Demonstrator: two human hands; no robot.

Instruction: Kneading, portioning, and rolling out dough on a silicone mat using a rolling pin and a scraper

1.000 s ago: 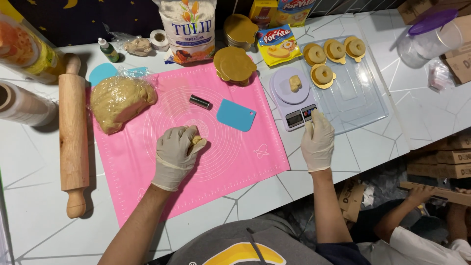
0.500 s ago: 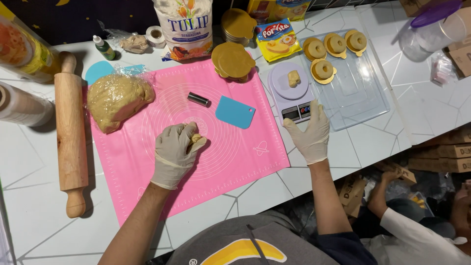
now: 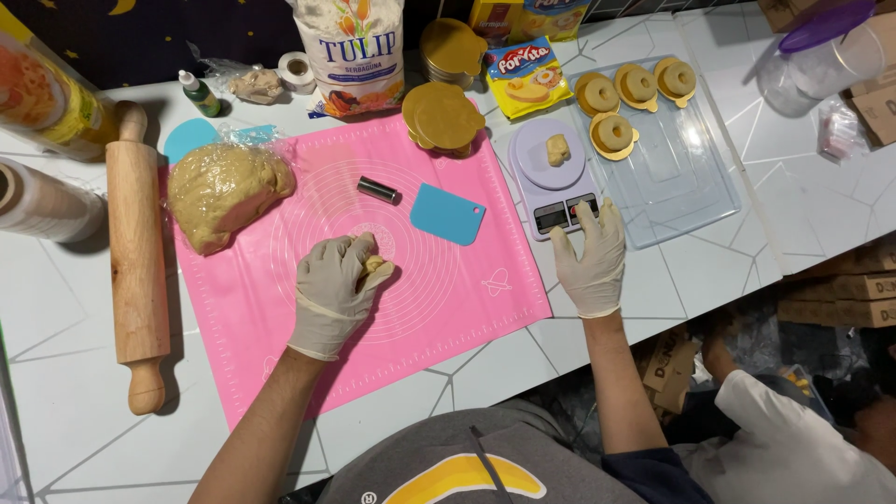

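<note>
White tiled bench (image 3: 56, 392) carries a pink mat (image 3: 280, 308). On it my left hand (image 3: 336, 289) stays where it was, grip curled shut around a small dough piece (image 3: 375, 268). My right hand (image 3: 590, 257), fingers spread flat, has crept nearer the scale (image 3: 551, 182).

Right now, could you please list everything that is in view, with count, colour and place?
mat: 1, pink, table centre
dough lump: 1, tan, mat's left corner
rolling pin: 1, wooden, left of mat
scraper: 1, blue, on mat
small cylinder: 1, dark, on mat
scale: 1, pale lilac, right of mat, a dough bit on it
clear tray: 1, right of scale
filled moulds: 4, gold, on tray
lids stack: 1, gold, mat's top edge
flour bag: 1, white, behind mat
left hand: gloved, holds a dough piece
right hand: gloved, fingers at scale
</note>
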